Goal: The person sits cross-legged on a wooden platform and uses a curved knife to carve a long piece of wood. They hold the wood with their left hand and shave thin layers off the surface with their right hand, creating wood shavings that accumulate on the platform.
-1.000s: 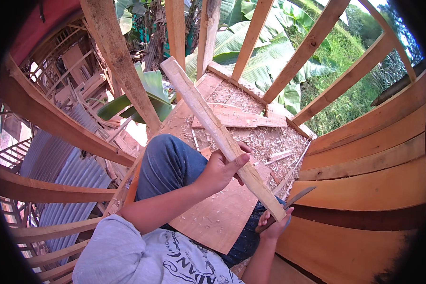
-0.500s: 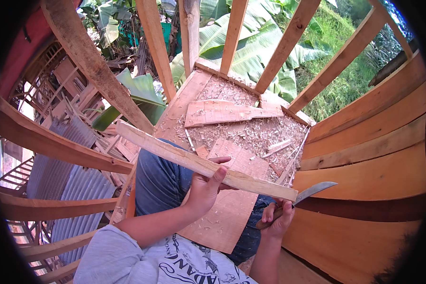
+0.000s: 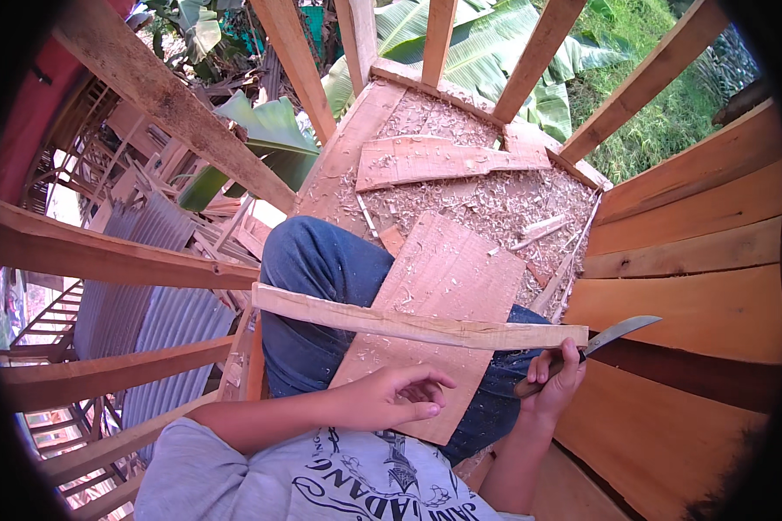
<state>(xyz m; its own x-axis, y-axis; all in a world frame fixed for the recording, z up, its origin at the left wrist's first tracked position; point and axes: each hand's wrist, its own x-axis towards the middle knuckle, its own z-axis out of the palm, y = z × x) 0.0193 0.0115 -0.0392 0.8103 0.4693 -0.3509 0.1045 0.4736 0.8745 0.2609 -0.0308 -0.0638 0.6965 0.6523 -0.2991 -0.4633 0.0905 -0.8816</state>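
Observation:
A long pale wooden strip [image 3: 408,326] lies across my thighs and a flat board [image 3: 460,278] on my lap. My right hand [image 3: 558,375] is wrapped round the wooden handle of a knife [image 3: 626,330], whose curved blade points right, past the end of the strip. The thumb or a finger of that hand also touches the strip's right end. My left hand [image 3: 397,398] is off the strip, over the near part of the board. Its fingers are loosely curled and apart, with nothing in them.
A cut plank [image 3: 443,161] rests among wood shavings [image 3: 469,204] on the floor ahead. Slanting wooden posts [image 3: 439,43] edge the front and left. A wall of orange-brown boards [image 3: 678,304] stands close on my right. Corrugated sheets [image 3: 178,334] lie beyond the left rails.
My left hand has let go of the strip and drawn back toward me. The strip has come down nearer my lap and lies more level. My right hand still holds the knife.

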